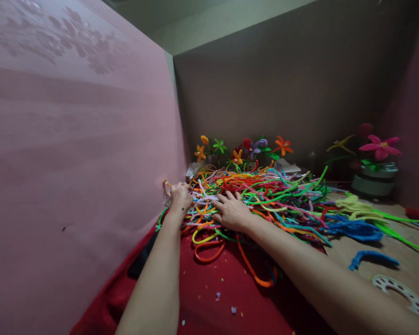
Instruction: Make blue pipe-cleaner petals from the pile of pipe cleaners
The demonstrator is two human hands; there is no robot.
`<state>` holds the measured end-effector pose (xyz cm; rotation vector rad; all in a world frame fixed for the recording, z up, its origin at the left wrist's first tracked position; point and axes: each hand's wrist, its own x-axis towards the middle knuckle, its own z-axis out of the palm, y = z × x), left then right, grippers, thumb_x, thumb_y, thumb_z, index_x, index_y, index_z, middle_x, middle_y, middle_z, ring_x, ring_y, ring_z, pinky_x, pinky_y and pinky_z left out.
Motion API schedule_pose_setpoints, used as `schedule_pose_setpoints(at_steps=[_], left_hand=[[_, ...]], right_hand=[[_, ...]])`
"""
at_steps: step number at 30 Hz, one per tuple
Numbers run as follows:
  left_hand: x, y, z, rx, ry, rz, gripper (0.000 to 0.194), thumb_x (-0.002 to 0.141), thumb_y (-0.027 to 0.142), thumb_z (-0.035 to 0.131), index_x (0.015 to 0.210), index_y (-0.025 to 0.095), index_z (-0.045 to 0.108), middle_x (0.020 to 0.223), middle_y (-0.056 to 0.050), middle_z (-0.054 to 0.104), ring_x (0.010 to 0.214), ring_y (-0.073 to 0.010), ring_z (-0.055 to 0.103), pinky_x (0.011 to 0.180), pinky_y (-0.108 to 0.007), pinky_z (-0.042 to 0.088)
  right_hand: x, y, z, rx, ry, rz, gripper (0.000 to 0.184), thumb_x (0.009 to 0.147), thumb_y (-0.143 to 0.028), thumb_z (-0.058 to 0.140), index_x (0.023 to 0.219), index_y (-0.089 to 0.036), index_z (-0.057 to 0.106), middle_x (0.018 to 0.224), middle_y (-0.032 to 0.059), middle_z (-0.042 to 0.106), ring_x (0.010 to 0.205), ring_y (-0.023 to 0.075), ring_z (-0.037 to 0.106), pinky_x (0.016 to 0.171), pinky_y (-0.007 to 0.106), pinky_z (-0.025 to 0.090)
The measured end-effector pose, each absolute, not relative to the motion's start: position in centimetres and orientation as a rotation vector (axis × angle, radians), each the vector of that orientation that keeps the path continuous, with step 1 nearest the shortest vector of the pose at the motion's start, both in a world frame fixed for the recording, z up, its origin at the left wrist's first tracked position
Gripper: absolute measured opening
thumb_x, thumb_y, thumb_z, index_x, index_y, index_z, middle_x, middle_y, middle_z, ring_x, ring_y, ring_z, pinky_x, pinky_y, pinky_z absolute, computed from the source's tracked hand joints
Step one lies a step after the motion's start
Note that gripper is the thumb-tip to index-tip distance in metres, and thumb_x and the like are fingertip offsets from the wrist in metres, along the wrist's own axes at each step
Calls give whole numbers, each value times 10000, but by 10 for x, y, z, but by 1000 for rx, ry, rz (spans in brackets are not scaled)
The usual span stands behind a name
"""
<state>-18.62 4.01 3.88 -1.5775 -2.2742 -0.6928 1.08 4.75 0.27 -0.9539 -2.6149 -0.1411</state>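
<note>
A big tangled heap of coloured pipe cleaners [282, 195] spreads before me. At the heap's left end, beside the pink wall, my left hand [180, 200] has its fingers curled in; what they hold, if anything, is hidden. A pale strand with an orange-yellow tip shows just left of that hand. My right hand [233, 211] lies on the near side of the heap, fingers spread over white and orange strands. Below it, a red pipe cleaner loop [209, 258] and an orange strand [253, 270] hang onto the red cloth [209, 279].
Pipe-cleaner flowers, including an orange flower [282, 145], stand behind the heap. A pink flower [381, 148] rises from a pale pot [375, 181] at right. Blue bundles [354, 228] and a white holed ring [403, 294] lie on the tan surface. The pink wall [91, 163] bounds the left.
</note>
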Motion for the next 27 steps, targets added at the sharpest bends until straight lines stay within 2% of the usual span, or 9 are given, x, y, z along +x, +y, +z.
schedule_pose_setpoints(at_steps=[3, 5, 9, 12, 16, 18, 21, 23, 27], left_hand=[[-190, 37, 45, -1663, -2155, -707, 360, 658, 52, 454, 770, 267, 720, 1086, -31, 640, 1084, -228, 490, 974, -414, 315], [-192, 36, 44, -1704, -2100, -711, 356, 660, 52, 468, 767, 273, 726, 1139, -33, 615, 1114, -235, 458, 986, -412, 307], [-195, 37, 39, -1772, -2045, -724, 224, 661, 128, 558, 688, 277, 722, 1196, -16, 582, 1140, -251, 425, 982, -412, 326], [-193, 34, 44, -1747, -2018, -804, 188, 713, 186, 550, 722, 259, 723, 1268, -10, 533, 1196, -251, 370, 1019, -414, 294], [-189, 27, 60, -1591, -1968, -1632, 167, 685, 162, 554, 679, 234, 704, 1196, -15, 591, 1206, -228, 382, 1044, -386, 274], [-191, 26, 65, -1416, -1938, -1995, 141, 679, 182, 545, 666, 210, 682, 1046, -36, 653, 1103, -216, 479, 973, -359, 359], [-199, 27, 66, -1161, -1886, -2307, 205, 739, 299, 483, 732, 168, 640, 822, -51, 653, 830, -175, 587, 736, -300, 470], [-205, 27, 67, -1000, -1791, -2543, 263, 773, 370, 443, 761, 158, 598, 681, -21, 601, 636, -127, 574, 592, -248, 457], [-215, 13, 78, -761, -1520, -2954, 261, 843, 383, 373, 743, 183, 508, 505, 65, 423, 377, -60, 402, 427, -185, 339]], right_hand=[[12, 47, 1, -944, -2604, -144, 513, 843, -531, 340, 1267, -273, 469, 1344, 80, 439, 1221, 341, 333, 975, 579, 211], [12, 46, 1, -949, -2604, -142, 510, 844, -530, 340, 1266, -275, 471, 1350, 79, 434, 1229, 339, 324, 981, 576, 204], [12, 46, 1, -961, -2601, -133, 515, 847, -534, 331, 1273, -277, 463, 1355, 77, 431, 1231, 335, 325, 988, 574, 197], [12, 45, 2, -963, -2599, -126, 512, 846, -527, 337, 1274, -276, 462, 1357, 74, 430, 1227, 335, 332, 989, 577, 194], [12, 45, 1, -954, -2592, -116, 511, 844, -513, 348, 1283, -272, 449, 1369, 73, 417, 1220, 336, 342, 981, 581, 209], [12, 45, 1, -953, -2590, -119, 508, 842, -514, 353, 1277, -271, 453, 1365, 74, 420, 1218, 335, 346, 983, 580, 205], [12, 44, 0, -958, -2587, -121, 511, 844, -523, 349, 1276, -271, 455, 1359, 76, 425, 1220, 334, 345, 990, 578, 193], [12, 44, -1, -953, -2584, -122, 512, 846, -527, 343, 1275, -271, 457, 1354, 76, 429, 1219, 334, 346, 991, 578, 189], [11, 43, -1, -956, -2587, -113, 508, 849, -523, 344, 1274, -269, 459, 1352, 79, 431, 1225, 333, 341, 996, 579, 181]])
